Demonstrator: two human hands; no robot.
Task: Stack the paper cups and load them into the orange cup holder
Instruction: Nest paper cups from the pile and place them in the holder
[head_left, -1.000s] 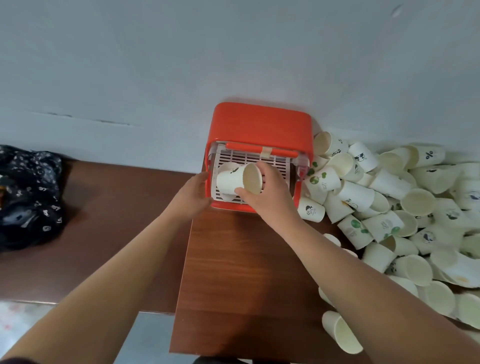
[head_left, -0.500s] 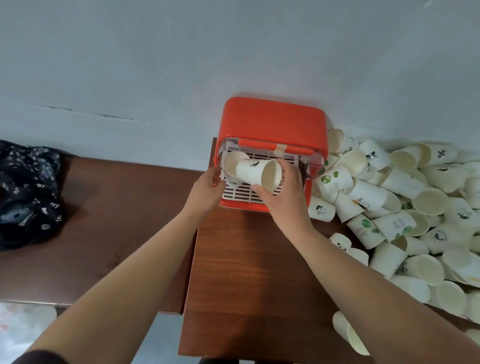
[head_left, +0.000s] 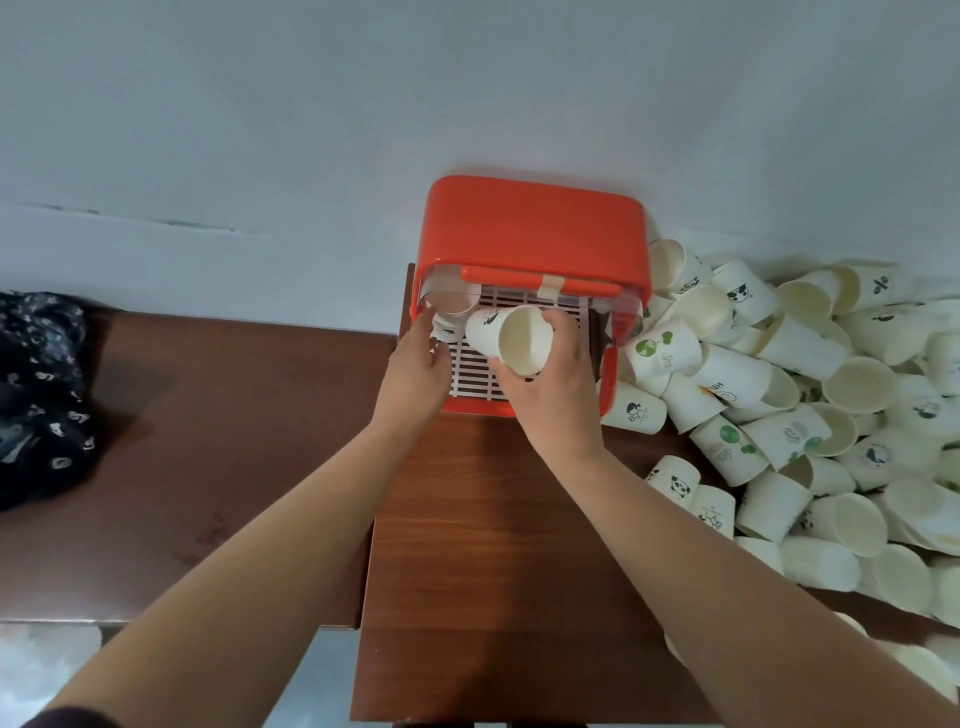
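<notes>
Right at the mouth of the orange cup holder (head_left: 535, 228), the right hand (head_left: 556, 395) grips a paper cup (head_left: 511, 335) tipped on its side. Fingers and thumb curl round it, and its open mouth faces the camera above the white slatted tray (head_left: 470, 371). Left hand (head_left: 415, 369) is at the holder's left edge, against the cups already inside (head_left: 451, 306); gripping or only touching, I cannot tell. Loose cups (head_left: 779, 395) lie heaped on the desk (head_left: 493, 545) just right of the holder. Dark patterned fabric (head_left: 41, 395) sits far left.
</notes>
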